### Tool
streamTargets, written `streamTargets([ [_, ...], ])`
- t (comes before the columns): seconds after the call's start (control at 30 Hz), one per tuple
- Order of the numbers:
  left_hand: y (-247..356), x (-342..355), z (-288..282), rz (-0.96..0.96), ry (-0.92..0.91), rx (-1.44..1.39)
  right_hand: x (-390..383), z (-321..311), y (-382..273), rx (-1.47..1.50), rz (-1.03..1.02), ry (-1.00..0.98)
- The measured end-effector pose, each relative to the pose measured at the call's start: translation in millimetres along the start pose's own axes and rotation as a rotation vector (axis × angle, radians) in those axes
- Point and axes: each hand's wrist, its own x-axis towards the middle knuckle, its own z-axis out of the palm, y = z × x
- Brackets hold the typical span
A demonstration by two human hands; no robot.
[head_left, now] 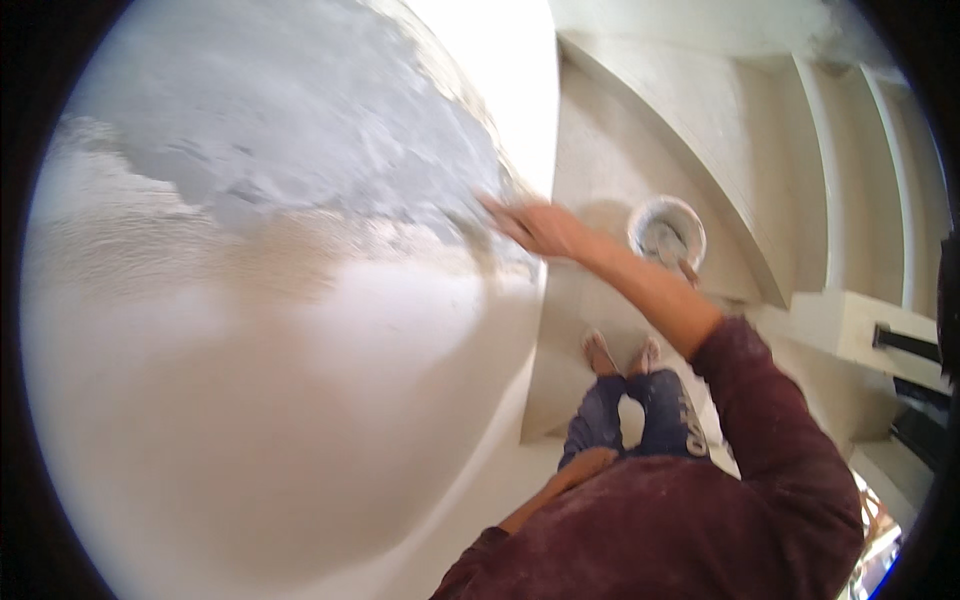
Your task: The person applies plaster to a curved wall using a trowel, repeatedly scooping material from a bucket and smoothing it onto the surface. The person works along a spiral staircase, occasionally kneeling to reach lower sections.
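Note:
My right hand (pixel 545 228) reaches out to the wall at the left, its fingers closed on a flat trowel (pixel 468 226) that is smeared by motion. The blade is against the lower right end of a wet grey plaster patch (pixel 310 110). Below the patch runs a rough, pale band, then smooth white wall (pixel 250 420). At my waist, my left hand (pixel 585 466) lies flat against the top of my dark blue trousers and holds nothing that I can see.
A round bucket (pixel 642 218) with grey mix and a tool handle (pixel 688 272) stands on the floor in front of my feet. Curved steps (pixel 815 180) rise at the right. A pale block with black metal bars (pixel 905 343) sits at the right edge.

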Motion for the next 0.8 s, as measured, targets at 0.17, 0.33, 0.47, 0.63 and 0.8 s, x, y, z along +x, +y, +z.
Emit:
streamTargets([
  [0.17,-8.4,27.3,-40.3,0.012,-0.011,0.076,-171.5,113.6,100.1,0.357,0.281,0.026],
  [0.33,3.2,44.6,-24.5,-0.077,0.001,0.071,-316.9,135.5,85.7,0.635,0.67,-0.357],
  [0.47,27.1,76.9,-39.2,-0.167,-0.045,-0.052,-337.1,159.4,117.2,0.7,0.863,-0.277],
  [0.63,38.7,125.3,13.7,-0.01,-0.131,0.134,-351.7,160.3,143.4,0.483,0.754,-0.025],
  [0.8,50.4,138.4,6.2,0.157,-0.377,0.009,-354.4,165.2,163.7,0.593,0.875,-0.135],
])
